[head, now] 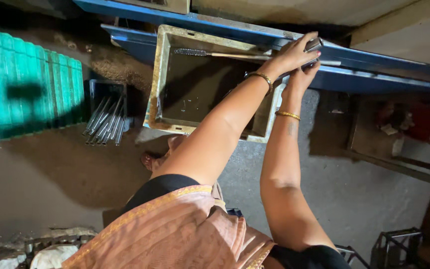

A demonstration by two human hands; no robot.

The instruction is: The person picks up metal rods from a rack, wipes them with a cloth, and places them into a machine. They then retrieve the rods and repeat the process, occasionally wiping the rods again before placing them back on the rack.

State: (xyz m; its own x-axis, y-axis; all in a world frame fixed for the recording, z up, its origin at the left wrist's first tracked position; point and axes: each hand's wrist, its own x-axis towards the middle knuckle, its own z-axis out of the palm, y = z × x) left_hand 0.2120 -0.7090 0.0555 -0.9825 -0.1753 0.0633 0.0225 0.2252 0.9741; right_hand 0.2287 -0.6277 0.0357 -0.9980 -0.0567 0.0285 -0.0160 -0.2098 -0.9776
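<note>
While both hands close on it at upper right, the left hand (294,55) and right hand (302,74) grip a metal rod (314,46) (probably heavy, stiff, oil-slick); holding it near both ends seems safest.

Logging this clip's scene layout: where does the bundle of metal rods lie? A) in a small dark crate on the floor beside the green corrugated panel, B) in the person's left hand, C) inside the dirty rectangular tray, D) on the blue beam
A: the metal rods lean out of a small dark crate on the floor, next to the green corrugated panel, left of the rectangular tray.
</note>
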